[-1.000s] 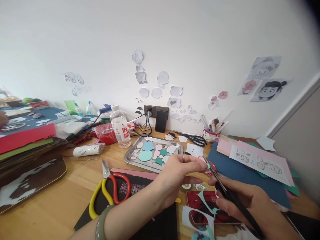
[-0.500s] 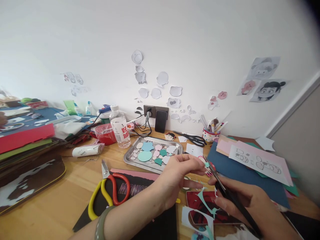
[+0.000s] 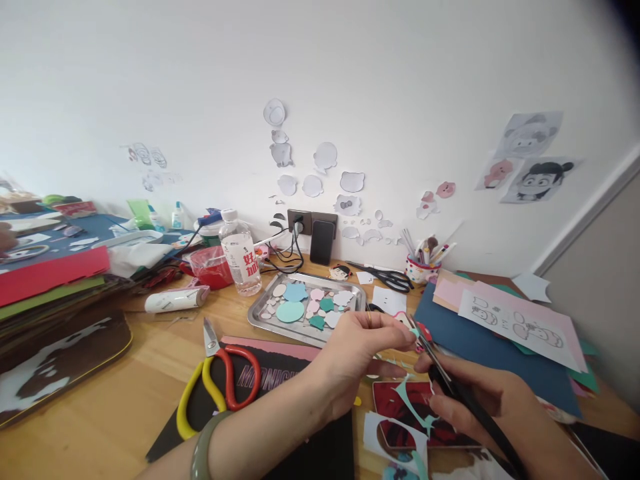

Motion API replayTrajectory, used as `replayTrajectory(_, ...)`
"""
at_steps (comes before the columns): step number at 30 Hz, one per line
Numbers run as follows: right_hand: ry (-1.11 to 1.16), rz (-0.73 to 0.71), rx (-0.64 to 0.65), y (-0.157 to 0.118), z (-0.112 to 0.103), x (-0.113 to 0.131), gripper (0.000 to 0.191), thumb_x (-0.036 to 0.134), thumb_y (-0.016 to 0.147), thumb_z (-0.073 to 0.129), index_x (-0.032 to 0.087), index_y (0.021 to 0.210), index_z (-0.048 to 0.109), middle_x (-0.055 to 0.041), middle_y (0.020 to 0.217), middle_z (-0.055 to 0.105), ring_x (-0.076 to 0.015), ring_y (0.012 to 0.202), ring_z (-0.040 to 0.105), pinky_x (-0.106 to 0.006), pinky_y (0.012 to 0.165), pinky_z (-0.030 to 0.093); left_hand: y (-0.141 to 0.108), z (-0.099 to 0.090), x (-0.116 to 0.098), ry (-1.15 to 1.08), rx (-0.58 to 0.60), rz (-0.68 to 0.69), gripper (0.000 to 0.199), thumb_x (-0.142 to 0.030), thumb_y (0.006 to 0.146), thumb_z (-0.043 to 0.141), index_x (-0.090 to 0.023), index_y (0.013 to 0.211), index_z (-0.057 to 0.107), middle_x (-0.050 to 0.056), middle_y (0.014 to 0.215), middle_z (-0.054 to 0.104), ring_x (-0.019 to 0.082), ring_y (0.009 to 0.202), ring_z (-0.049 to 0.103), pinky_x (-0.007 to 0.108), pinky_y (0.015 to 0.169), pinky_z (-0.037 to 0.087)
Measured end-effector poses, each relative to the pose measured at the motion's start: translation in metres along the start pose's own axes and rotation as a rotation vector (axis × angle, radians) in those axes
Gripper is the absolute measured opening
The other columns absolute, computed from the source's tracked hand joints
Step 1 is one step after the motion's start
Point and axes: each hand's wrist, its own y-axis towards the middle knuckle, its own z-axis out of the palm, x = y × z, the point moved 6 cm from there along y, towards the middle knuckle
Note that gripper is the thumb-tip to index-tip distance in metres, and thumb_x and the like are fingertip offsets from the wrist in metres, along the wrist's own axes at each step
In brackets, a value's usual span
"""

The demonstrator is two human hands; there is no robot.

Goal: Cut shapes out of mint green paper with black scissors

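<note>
My left hand [image 3: 363, 353] pinches a tiny mint-green paper piece [image 3: 416, 331] between thumb and index finger. In my right hand [image 3: 485, 393] are black-handled scissors [image 3: 463, 393], their blades pointing up and left at that piece. Under the hands lie a dark red picture card [image 3: 450, 433], mint paper scraps [image 3: 417, 405] and a white paper [image 3: 373, 430] with a round hole. Behind my left hand a metal tray [image 3: 257, 320] holds several cut shapes in blue, mint, green, pink and white.
Red-and-yellow-handled scissors [image 3: 233, 380] lie on a black folder [image 3: 170, 440]. A water bottle [image 3: 240, 257], leaning phone [image 3: 321, 241] and pen cup [image 3: 421, 270] stand toward the wall. Blue paper [image 3: 450, 333] with sheets is at right. Part of another person's hand [image 3: 6, 237] shows far left.
My left hand has shifted slightly right with the small paper piece. The scissor blades look closer together at the piece.
</note>
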Motion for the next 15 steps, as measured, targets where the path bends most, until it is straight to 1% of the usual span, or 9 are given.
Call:
replayTrajectory(1, 0.008, 0.036, 0.054, -0.0014, 0.0032, -0.0035, 0.038, 0.041, 0.055, 0.077, 0.024, 0.088, 0.076, -0.0010, 0.066, 0.067, -0.0292, 0.069, 0.067, -0.034, 0.058, 0.059, -0.0001, 0.0003, -0.0003, -0.005, 0.006, 0.002, 0.016, -0.025, 0.059, 0.073, -0.013, 0.066, 0.066, 0.000, 0.067, 0.060, 0.010, 0.062, 0.053, 0.022, 0.057, 0.046)
replayTrajectory(3, 0.015, 0.074, 0.126, -0.0039, 0.0067, -0.0084, 0.038, 0.043, 0.059, 0.075, 0.024, 0.092, 0.074, -0.0004, 0.066, 0.066, -0.0291, 0.073, 0.067, -0.035, 0.061, 0.059, -0.0002, 0.0011, -0.0011, -0.011, 0.023, 0.004, 0.014, -0.024, 0.061, 0.073, -0.013, 0.066, 0.067, 0.001, 0.068, 0.061, 0.009, 0.062, 0.053, 0.021, 0.057, 0.047)
replayTrajectory(7, 0.013, 0.078, 0.133, -0.0047, 0.0043, -0.0100, 0.039, 0.044, 0.060, 0.075, 0.024, 0.093, 0.074, -0.0010, 0.070, 0.066, -0.0288, 0.074, 0.066, -0.034, 0.063, 0.058, -0.0001, -0.0015, -0.0024, -0.001, -0.016, -0.002, 0.014, -0.024, 0.060, 0.073, -0.012, 0.064, 0.066, 0.001, 0.065, 0.060, 0.009, 0.062, 0.052, 0.019, 0.053, 0.046)
replayTrajectory(9, 0.019, 0.075, 0.132, -0.0041, 0.0036, -0.0089, 0.039, 0.043, 0.059, 0.076, 0.025, 0.094, 0.074, -0.0014, 0.073, 0.068, -0.0288, 0.075, 0.067, -0.034, 0.063, 0.058, 0.0002, -0.0014, -0.0028, -0.003, -0.009, 0.004, 0.014, -0.024, 0.061, 0.073, -0.013, 0.065, 0.066, 0.001, 0.066, 0.061, 0.010, 0.063, 0.053, 0.019, 0.054, 0.046)
replayTrajectory(12, -0.021, 0.051, 0.111, -0.0036, 0.0027, -0.0061, 0.032, 0.043, 0.058, 0.076, 0.026, 0.085, 0.075, -0.0004, 0.065, 0.067, -0.0299, 0.078, 0.067, -0.033, 0.065, 0.058, 0.0007, -0.0010, -0.0021, -0.009, 0.017, 0.009, 0.014, -0.025, 0.062, 0.072, -0.013, 0.067, 0.067, 0.001, 0.067, 0.062, 0.009, 0.062, 0.054, 0.019, 0.054, 0.046)
replayTrajectory(14, -0.010, 0.068, 0.096, -0.0043, 0.0026, -0.0067, 0.032, 0.044, 0.057, 0.076, 0.025, 0.083, 0.075, -0.0006, 0.064, 0.068, -0.0308, 0.078, 0.067, -0.034, 0.063, 0.059, 0.0012, -0.0021, -0.0012, -0.010, 0.012, 0.007, 0.013, -0.024, 0.063, 0.072, -0.013, 0.067, 0.067, 0.001, 0.067, 0.062, 0.009, 0.061, 0.054, 0.019, 0.054, 0.045)
replayTrajectory(15, 0.010, 0.089, 0.096, -0.0049, 0.0028, -0.0078, 0.034, 0.044, 0.056, 0.076, 0.024, 0.084, 0.075, -0.0011, 0.067, 0.069, -0.0309, 0.076, 0.067, -0.035, 0.062, 0.059, 0.0014, -0.0025, -0.0009, -0.010, 0.010, 0.006, 0.013, -0.024, 0.063, 0.072, -0.013, 0.067, 0.067, 0.001, 0.067, 0.062, 0.009, 0.061, 0.055, 0.019, 0.054, 0.045)
